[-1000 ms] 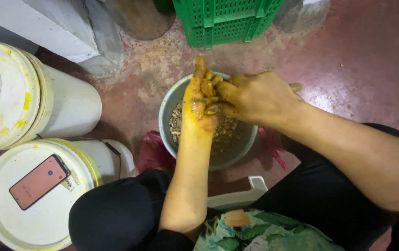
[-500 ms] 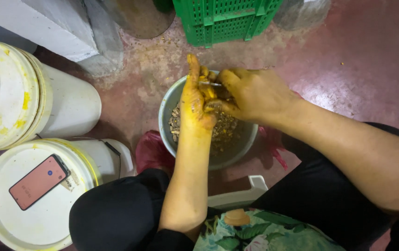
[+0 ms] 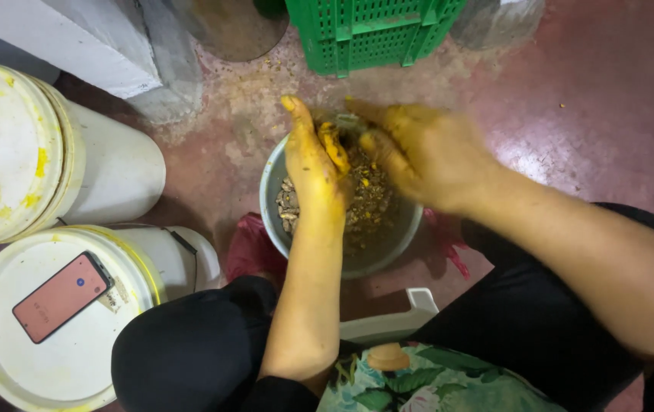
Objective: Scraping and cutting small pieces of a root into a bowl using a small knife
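Your hands meet over the round grey metal bowl point(image 3: 277, 200) on the red floor, which holds a heap of brown, dry-looking peelings and scraps flecked with yellow. Your left hand point(image 3: 313, 169), stained yellow, lies palm-side toward the middle with its fingers stretched flat toward twelve o'clock, and against them rests a small yellow peeled root piece point(image 3: 334, 146). The root's long axis runs roughly from twelve to six, its far end pointing away from you toward the green crate. Your right hand point(image 3: 426, 152) comes in from three o'clock, fingers curled narrow toward the root; it is blurred, so you cannot tell whether it grips anything.

At twelve o'clock from the bowl stands a green slotted plastic crate point(image 3: 372, 30); what is in it cannot be seen. At nine o'clock lies a white plastic bucket on its side point(image 3: 109, 164) with yellow smears on its lid. At eight o'clock stands a second white lidded bucket point(image 3: 52, 358), and on its lid lies a pink-cased phone point(image 3: 61, 296), long axis pointing from seven to one.
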